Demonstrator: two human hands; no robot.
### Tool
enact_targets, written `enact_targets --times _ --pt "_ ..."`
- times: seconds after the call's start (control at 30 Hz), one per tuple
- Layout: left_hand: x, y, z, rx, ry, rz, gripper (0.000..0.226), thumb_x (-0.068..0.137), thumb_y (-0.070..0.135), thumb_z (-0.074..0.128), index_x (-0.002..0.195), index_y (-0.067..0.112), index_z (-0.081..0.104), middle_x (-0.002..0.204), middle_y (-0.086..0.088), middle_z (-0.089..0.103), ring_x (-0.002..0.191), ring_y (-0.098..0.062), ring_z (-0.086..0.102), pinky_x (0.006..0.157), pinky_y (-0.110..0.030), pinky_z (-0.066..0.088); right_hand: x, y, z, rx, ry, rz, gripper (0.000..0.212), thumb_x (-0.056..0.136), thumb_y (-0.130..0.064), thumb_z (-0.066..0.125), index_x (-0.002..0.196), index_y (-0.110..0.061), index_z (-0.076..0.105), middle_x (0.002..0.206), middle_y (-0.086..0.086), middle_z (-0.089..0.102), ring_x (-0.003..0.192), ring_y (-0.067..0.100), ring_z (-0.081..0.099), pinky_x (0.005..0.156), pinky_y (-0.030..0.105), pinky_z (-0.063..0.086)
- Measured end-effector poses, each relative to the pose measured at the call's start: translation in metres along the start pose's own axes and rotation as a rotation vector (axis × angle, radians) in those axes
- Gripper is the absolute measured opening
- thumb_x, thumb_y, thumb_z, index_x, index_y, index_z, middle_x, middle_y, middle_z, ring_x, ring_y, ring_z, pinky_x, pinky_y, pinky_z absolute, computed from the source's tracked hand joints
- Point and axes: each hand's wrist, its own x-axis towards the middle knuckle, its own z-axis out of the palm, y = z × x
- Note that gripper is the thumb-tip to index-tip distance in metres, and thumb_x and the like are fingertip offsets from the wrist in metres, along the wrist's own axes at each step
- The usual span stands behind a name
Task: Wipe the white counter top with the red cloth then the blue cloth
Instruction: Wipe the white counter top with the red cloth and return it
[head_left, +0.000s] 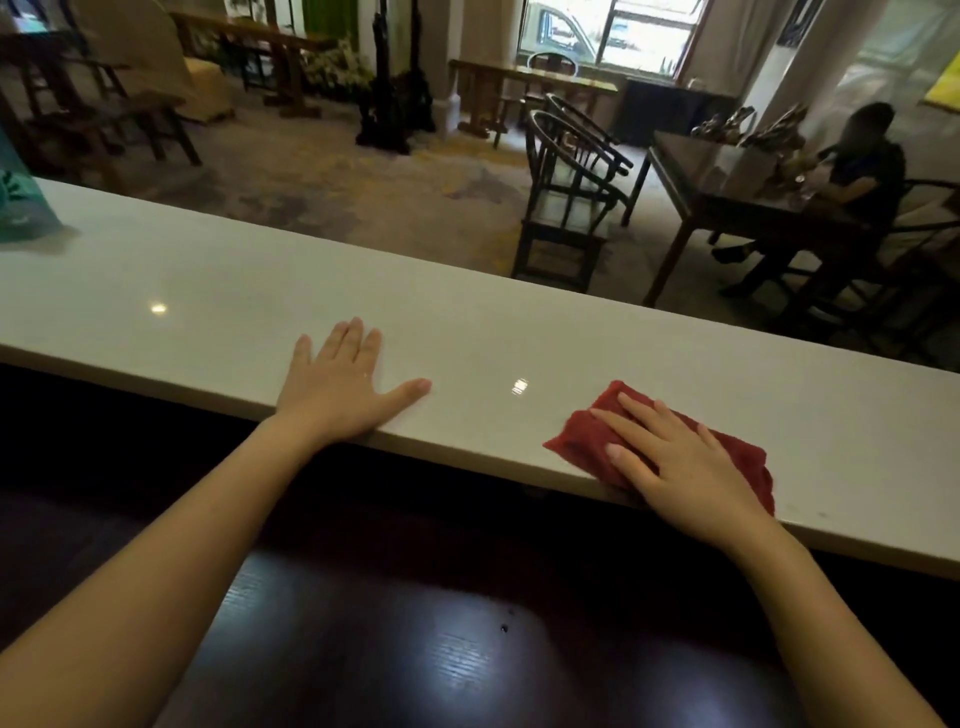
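- Two bare forearms enter from the bottom edge of the head view, one on each side.
- No sleeve shows on either arm up to the edge of the picture.
- The left hand (340, 387) wears no glove, ring or watch that can be seen.
- The right hand (685, 467) is likewise bare, with no band at the wrist.
- The fingernails on the right hand are short and unpainted, pale with a slight shine.
- The left hand's nails are too small to tell.
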Motion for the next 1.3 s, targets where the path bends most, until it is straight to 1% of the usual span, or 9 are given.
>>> enact_targets --times 0.23,0.6,0.73,0.83,0.93,1.0,1.1,1.17,1.3 --pt "0.001 0.000 -0.002 0.007 -0.012 0.011 0.114 0.059 0.087 -0.001 0.149 0.017 0.001 0.160 -0.005 -0.006 0.146 -0.017 -0.005 0.118 -0.051 0.000 0.053 0.022 -0.012 -0.004 -0.044 0.218 0.051 0.093 -0.056 0.021 0.142 -0.046 0.013 0.159 -0.009 0.004 0.145 0.026 0.004 0.112 0.059 0.004" --pt "0.005 0.000 0.003 -0.009 0.019 -0.012 0.108 0.066 0.087 0.007 0.149 0.018 0.002 0.160 -0.005 -0.004 0.146 -0.018 -0.005 0.117 -0.051 -0.002 0.107 -0.122 0.006 0.014 -0.114 -0.059 0.050 0.096 -0.048 0.018 0.145 -0.038 0.014 0.159 -0.004 0.000 0.145 0.032 -0.004 0.112 0.063 -0.002" --pt "0.007 -0.001 0.003 -0.006 0.008 -0.015 0.108 0.065 0.087 0.008 0.149 0.018 0.002 0.160 -0.005 -0.004 0.146 -0.019 -0.005 0.116 -0.052 -0.002 0.102 -0.138 0.007 0.037 -0.153 -0.111 0.052 0.096 -0.048 0.021 0.146 -0.037 0.010 0.159 -0.002 0.000 0.145 0.033 -0.005 0.113 0.062 -0.003" --pt "0.007 -0.001 0.003 -0.022 0.003 -0.013 0.109 0.065 0.087 0.009 0.148 0.018 0.001 0.160 -0.006 -0.005 0.146 -0.019 -0.006 0.116 -0.052 -0.003 0.093 -0.130 -0.004 0.165 -0.129 -0.157 0.059 0.095 -0.045 0.032 0.147 -0.030 0.009 0.159 0.000 0.009 0.145 0.029 0.007 0.115 0.059 0.005" --pt "0.005 0.000 0.000 -0.066 -0.010 -0.017 0.103 0.069 0.085 0.016 0.148 0.021 -0.002 0.160 -0.006 -0.005 0.146 -0.019 -0.006 0.116 -0.054 -0.003 0.075 -0.116 -0.009 0.205 -0.002 -0.121 0.059 0.092 -0.044 0.045 0.141 -0.015 0.031 0.149 0.008 0.037 0.133 0.026 0.037 0.111 0.045 0.030" --pt "0.003 0.002 -0.004 -0.100 0.015 0.044 0.093 0.076 0.077 0.028 0.148 0.027 -0.005 0.160 -0.004 -0.003 0.147 -0.019 -0.004 0.113 -0.057 -0.004 0.061 -0.108 -0.005 0.098 0.058 -0.059 0.056 0.089 -0.049 0.046 0.131 -0.011 0.043 0.138 0.010 0.048 0.122 0.026 0.047 0.104 0.041 0.039" --pt "0.002 0.022 -0.016 -0.175 0.057 0.348 0.083 0.083 0.062 0.043 0.147 0.034 -0.001 0.160 0.000 0.004 0.146 -0.016 -0.001 0.114 -0.054 -0.006 0.046 -0.103 0.002 0.047 0.093 -0.042 0.056 0.090 -0.048 0.044 0.133 -0.013 0.042 0.141 0.010 0.045 0.126 0.027 0.043 0.103 0.040 0.035" --pt "0.003 0.047 -0.024 -0.204 0.001 0.531 0.079 0.085 0.054 0.048 0.147 0.032 0.004 0.159 0.001 0.010 0.146 -0.017 0.002 0.116 -0.047 -0.002 0.041 -0.102 0.000 0.066 0.107 -0.066 0.050 0.092 -0.042 0.044 0.134 -0.014 0.043 0.143 0.009 0.044 0.128 0.026 0.041 0.104 0.039 0.034" --pt "0.005 0.079 -0.026 -0.126 -0.127 0.598 0.069 0.088 0.047 0.051 0.146 0.027 0.020 0.157 0.002 0.021 0.145 -0.016 0.013 0.117 -0.037 0.004 0.033 -0.094 -0.005 0.108 0.086 -0.098 0.039 0.092 -0.030 0.048 0.129 -0.018 0.050 0.135 0.005 0.054 0.118 0.024 0.051 0.095 0.036 0.041"
